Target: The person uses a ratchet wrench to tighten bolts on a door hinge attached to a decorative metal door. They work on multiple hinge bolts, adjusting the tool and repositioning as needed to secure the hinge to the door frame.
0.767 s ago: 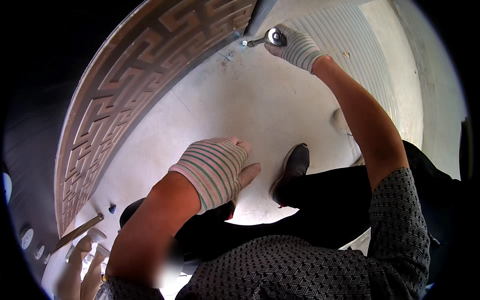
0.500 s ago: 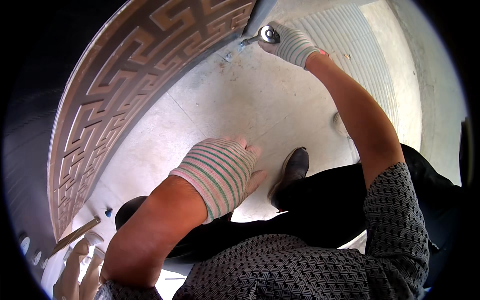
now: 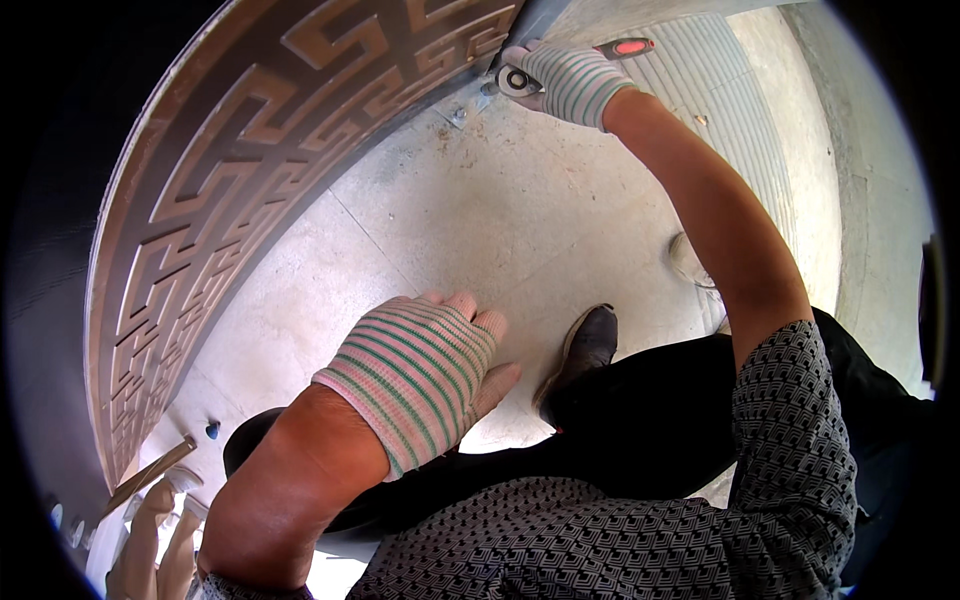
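My right hand [image 3: 572, 82], in a striped knit glove, is closed round the head of a ratchet wrench [image 3: 516, 82] at the foot of the dark panel. The wrench's black and red handle [image 3: 628, 47] sticks out beyond the glove to the right. Its tip meets a bolt or fitting at the floor, mostly hidden by the hand. My left hand [image 3: 420, 365], gloved alike with green stripes, hangs over the floor with thumb and fingers apart, and I see nothing in it.
A tall panel [image 3: 240, 140] with raised bronze key patterns curves along the left. A small metal anchor [image 3: 459, 117] sits on the pale floor [image 3: 450, 220]. Ribbed tiles [image 3: 700, 90] lie at the far right. A dark shoe [image 3: 590, 345] is near my knees, and a small blue piece [image 3: 212, 430] lies lower left.
My right hand has shifted left onto the ratchet's head, and the handle has swung out to the right into view. My left hand has drifted slightly down and left.
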A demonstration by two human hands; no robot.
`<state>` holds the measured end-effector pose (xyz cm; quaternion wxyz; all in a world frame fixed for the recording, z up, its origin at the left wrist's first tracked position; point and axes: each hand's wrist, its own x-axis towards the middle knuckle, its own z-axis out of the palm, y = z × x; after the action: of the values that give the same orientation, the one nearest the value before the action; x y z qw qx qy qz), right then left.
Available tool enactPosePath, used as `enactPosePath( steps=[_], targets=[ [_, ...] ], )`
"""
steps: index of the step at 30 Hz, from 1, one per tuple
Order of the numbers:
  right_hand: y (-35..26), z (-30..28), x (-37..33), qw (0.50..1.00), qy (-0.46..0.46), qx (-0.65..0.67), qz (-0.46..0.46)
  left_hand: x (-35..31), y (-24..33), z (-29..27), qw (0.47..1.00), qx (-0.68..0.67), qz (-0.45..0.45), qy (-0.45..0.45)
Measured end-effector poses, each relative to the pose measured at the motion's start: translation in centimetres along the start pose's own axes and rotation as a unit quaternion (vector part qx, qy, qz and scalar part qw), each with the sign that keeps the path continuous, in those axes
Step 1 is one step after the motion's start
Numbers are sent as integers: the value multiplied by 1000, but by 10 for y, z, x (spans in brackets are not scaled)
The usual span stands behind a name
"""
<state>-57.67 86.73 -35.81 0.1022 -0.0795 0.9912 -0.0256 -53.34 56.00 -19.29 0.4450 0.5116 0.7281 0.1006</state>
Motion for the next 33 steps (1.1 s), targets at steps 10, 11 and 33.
enactPosePath(
  steps=[10, 11, 33],
  targets=[
    [5, 18, 6, 989, -4, 90, 113, 2, -8, -4, 1000, -12, 0, -4],
    [-1, 22, 5, 985, 18, 115, 130, 1, -8, -3, 1000, -7, 2, -2],
    [14, 36, 15, 870, -25, 385, 307, 8, -30, -13, 996, -87, -22, -30]
  ],
)
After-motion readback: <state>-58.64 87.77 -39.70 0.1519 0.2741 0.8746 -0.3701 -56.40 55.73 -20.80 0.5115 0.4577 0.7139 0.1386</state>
